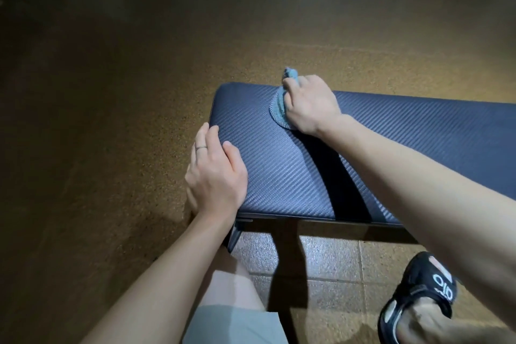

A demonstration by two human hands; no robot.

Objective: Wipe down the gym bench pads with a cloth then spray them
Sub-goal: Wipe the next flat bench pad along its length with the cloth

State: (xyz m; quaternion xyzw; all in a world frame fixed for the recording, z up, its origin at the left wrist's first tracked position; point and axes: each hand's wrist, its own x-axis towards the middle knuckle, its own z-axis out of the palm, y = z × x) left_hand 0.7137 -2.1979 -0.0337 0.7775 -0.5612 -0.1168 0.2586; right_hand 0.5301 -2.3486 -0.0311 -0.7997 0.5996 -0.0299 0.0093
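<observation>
Bench pad [279, 165]: cloth [279, 105] under right grip [310, 103].

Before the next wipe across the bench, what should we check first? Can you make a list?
1. Cloth gripped: ok. The right hand holds the blue-grey cloth.
2. Cloth touching the pad: ok. It is pressed on the bench pad near the far edge.
3. Bench steadied: ok. The left hand rests flat on the pad's end corner.
4. Path clear: ok. Nothing else lies on the visible pad.
5. Foot clear of the frame: ok. The sandal sits on the floor tiles beside it.
6. Spray bottle ready: cannot tell. None is in view.
</observation>
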